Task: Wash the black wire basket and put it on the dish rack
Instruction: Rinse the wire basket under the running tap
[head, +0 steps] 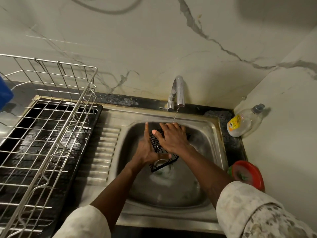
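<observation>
The black wire basket (pixel 157 145) is held tilted over the steel sink (pixel 212 133), under a thin stream from the tap (pixel 178 93). My left hand (pixel 145 148) supports it from the left and below, with the thumb across its lower edge and the fingers stretched upward. My right hand (pixel 173 138) lies flat over its upper part and hides much of the wire. The empty steel dish rack (pixel 48 131) stands on a black tray to the left of the sink.
A nearly empty dish-soap bottle (pixel 243 122) leans in the right corner. A red round lid or dish (pixel 248 174) sits on the counter at the sink's right. Something blue (pixel 5 95) shows at the far left edge. The ribbed drainboard (pixel 101 152) lies between rack and basin.
</observation>
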Action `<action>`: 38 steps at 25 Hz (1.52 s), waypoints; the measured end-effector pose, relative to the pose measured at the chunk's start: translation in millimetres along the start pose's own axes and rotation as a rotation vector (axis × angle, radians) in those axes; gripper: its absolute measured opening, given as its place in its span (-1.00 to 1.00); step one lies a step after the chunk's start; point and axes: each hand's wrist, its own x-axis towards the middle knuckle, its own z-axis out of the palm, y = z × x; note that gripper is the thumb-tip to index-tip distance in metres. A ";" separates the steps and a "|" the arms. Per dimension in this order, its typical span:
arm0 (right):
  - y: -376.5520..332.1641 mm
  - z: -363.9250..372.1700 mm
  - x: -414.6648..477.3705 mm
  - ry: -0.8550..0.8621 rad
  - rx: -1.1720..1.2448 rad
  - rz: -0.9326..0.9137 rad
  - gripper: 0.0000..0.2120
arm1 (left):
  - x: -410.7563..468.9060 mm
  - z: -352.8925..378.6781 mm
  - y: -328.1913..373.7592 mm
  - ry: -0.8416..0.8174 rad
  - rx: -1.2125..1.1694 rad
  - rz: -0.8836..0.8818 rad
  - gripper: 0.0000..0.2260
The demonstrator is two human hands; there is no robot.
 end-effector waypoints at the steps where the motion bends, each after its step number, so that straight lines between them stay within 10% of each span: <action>1: -1.3 0.5 0.6 0.016 0.004 -0.008 -0.32 | 7.7 -3.2 6.3 -0.007 0.112 0.050 0.33; 12: 13.8 -14.4 0.6 0.057 0.422 -0.013 -0.48 | 46.1 -7.0 68.8 -0.119 0.652 0.064 -0.27; 17: 33.1 -14.4 -5.2 0.099 0.429 -0.030 -0.50 | 38.2 2.3 52.7 0.118 0.411 0.299 -0.62; 38: 31.9 38.6 0.5 -0.131 0.390 0.058 -0.47 | 38.2 0.8 20.2 -0.055 0.306 0.229 -0.40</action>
